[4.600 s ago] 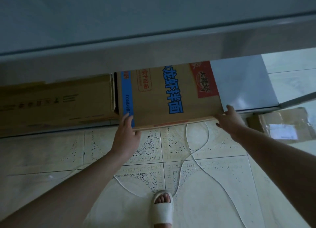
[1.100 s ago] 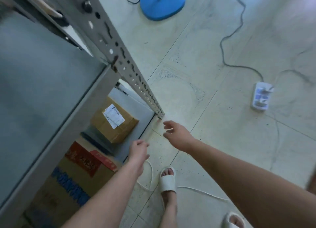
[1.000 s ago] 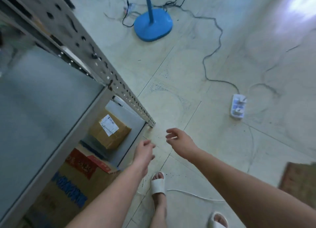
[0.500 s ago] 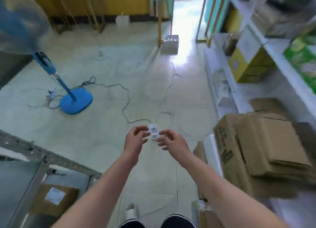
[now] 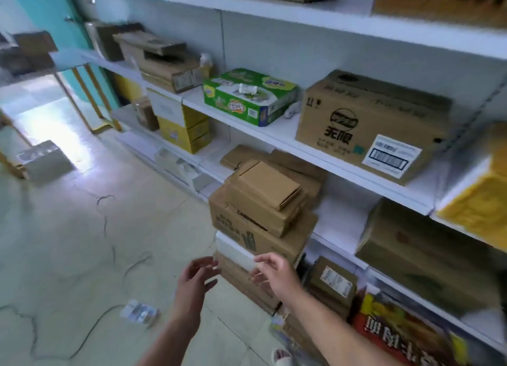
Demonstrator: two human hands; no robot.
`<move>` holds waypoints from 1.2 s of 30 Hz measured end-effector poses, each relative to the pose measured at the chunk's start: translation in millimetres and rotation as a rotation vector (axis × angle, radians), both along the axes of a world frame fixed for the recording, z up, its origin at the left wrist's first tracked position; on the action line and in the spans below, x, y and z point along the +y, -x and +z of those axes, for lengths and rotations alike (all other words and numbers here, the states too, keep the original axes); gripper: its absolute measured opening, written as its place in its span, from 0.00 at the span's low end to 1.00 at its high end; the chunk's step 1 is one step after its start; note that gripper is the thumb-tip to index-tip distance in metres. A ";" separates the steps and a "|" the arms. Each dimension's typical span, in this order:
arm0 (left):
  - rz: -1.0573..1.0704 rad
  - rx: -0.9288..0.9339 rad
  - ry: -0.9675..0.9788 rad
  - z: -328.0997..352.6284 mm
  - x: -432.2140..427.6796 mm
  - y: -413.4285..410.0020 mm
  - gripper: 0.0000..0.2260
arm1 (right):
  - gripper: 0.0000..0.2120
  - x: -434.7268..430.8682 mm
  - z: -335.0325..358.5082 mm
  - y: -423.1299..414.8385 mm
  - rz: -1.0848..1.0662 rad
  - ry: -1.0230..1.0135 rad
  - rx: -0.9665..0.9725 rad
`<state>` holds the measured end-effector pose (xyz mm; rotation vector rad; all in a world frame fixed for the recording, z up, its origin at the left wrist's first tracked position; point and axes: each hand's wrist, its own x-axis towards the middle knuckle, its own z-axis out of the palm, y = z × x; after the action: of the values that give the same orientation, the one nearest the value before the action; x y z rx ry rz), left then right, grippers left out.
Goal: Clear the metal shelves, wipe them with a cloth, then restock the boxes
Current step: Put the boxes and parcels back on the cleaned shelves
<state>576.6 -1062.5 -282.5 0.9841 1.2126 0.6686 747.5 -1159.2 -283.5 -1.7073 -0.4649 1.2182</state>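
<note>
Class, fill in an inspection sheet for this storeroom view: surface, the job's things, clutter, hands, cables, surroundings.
Surface: white shelf boards, loaded; tiled floor below.
Job's things: stacked cardboard boxes low in front of the shelves; labelled carton on a shelf.
Clutter: green tissue pack on the same shelf, beside the carton.
Hands: left hand and right hand open, held out toward the stack, holding nothing.
Cables: power strip on the floor, cord trailing left.
Surroundings: bright doorway at far left.
</note>
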 end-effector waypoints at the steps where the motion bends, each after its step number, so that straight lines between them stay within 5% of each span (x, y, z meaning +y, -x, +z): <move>1: -0.029 -0.005 0.002 -0.3 -0.4 -7.1 0.08 | 0.07 -8.0 -0.4 -1.9 -0.032 0.003 -0.012; 13: -0.382 -0.022 -0.056 25.8 3.5 -115.9 0.08 | 0.07 -44.3 33.5 -90.3 -0.235 -0.010 -0.266; 21: -0.207 0.103 0.007 -3.5 70.7 -181.5 0.11 | 0.07 75.8 11.8 -216.3 -0.126 0.005 -0.362; 25: -0.107 0.196 0.084 -28.1 98.6 -222.2 0.16 | 0.18 143.4 -21.8 -261.9 -0.024 0.072 -0.363; 30: -0.152 0.271 0.191 -38.7 109.4 -268.9 0.20 | 0.25 173.0 -54.6 -279.9 0.055 0.181 -0.360; 33: -0.151 0.307 0.195 -40.1 106.0 -287.6 0.14 | 0.24 173.1 -67.4 -280.3 0.056 0.207 -0.363; 36: -0.157 0.316 0.209 -49.6 101.7 -295.2 0.21 | 0.23 173.2 -76.9 -278.7 0.055 0.219 -0.414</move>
<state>871.8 -960.9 -332.1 1.0198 1.4312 0.2610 1026.1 -986.1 -360.3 -2.1612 -0.6460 0.9785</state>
